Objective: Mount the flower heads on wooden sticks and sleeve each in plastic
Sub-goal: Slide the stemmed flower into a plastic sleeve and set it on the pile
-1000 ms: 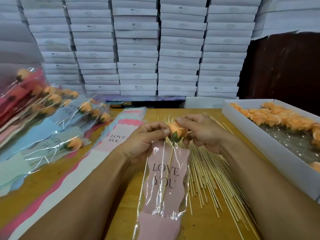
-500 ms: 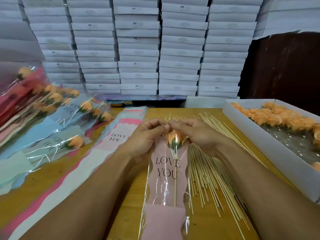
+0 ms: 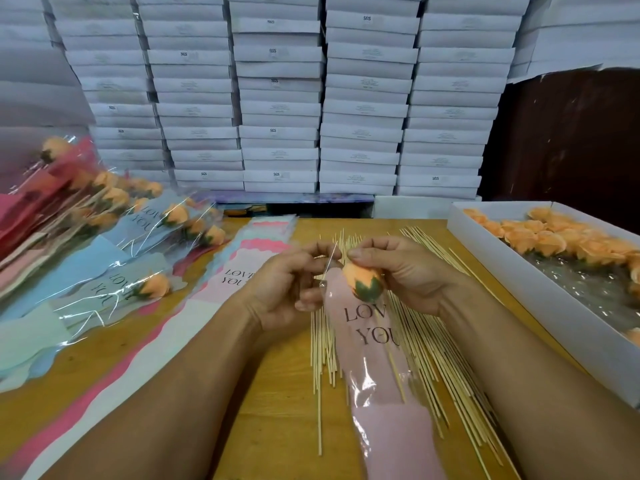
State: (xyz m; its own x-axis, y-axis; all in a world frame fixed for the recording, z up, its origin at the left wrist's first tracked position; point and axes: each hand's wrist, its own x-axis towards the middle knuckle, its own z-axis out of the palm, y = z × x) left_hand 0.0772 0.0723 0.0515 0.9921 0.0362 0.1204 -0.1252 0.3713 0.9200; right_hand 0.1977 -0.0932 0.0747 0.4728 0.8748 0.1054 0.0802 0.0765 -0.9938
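- While both hands work above the wooden table (image 3: 284, 427), the left hand (image 3: 287, 289) has its fingers curled, thumb and forefinger pinching the clear top edge of the plastic sleeve (image 3: 377, 382).
- Right hand (image 3: 398, 271): fingers curled, fingertips (image 3: 356, 252) pinching the same sleeve opening right above the flower head (image 3: 360, 280).
- Flower head is orange with a green calyx, sitting inside the sleeve's upper end, between the two hands, tilted so the calyx points down-right.
- Its wooden stick (image 3: 394, 368) runs down inside the sleeve from the calyx and ends about halfway down the sleeve.
- Sleeve is pink-backed, printed "LOVE YOU", and lies slanted from the hands toward the bottom edge of the view, over the loose sticks (image 3: 446, 372).
- Loose sticks are fanned across the table under and to the right of the sleeve; one single stick (image 3: 319, 420) lies apart on the left.
- Empty sleeves (image 3: 239, 271) are stacked flat just left of the left hand, in pink, white and pale blue layers.
- Finished sleeved flowers (image 3: 114, 237) are piled at far left, heads pointing toward table centre.
- White tray (image 3: 540, 296) at right holds more orange flower heads (image 3: 554, 240), well apart from the hands.
- Stacked white boxes (image 3: 277, 98) fill the background.
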